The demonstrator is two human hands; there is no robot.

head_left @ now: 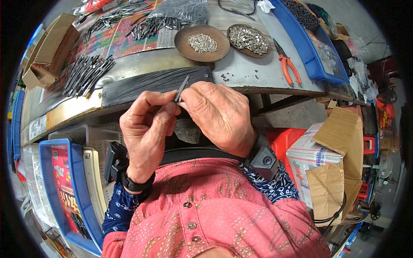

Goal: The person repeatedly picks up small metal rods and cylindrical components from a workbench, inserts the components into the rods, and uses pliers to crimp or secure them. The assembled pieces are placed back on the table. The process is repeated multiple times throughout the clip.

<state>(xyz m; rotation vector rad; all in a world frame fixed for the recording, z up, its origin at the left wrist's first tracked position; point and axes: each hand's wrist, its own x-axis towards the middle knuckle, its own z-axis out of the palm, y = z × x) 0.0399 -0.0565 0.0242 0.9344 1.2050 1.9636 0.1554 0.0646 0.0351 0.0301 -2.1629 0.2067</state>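
Note:
My left hand [146, 124] pinches a slim grey metal piece [182, 87] between thumb and fingertips, its narrow end pointing up and away. Close against it, my right hand [221, 112] is closed with its fingers curled under. Its fingertips meet the lower part of the piece, and whatever they grip there is hidden. Both hands are just in front of a black-covered board [150, 84] at the bench edge. Beyond them sit a brown round dish [183, 49] of small silver pins and a second dish [232, 31] of small metal parts.
Red-handled pliers [286, 64] lie to the right, beside a blue tray [316, 64]. A bundle of dark slim rods [88, 75] lies at the left, near an open cardboard box [53, 47]. Below the bench are a blue crate [75, 172] and a carton [327, 172].

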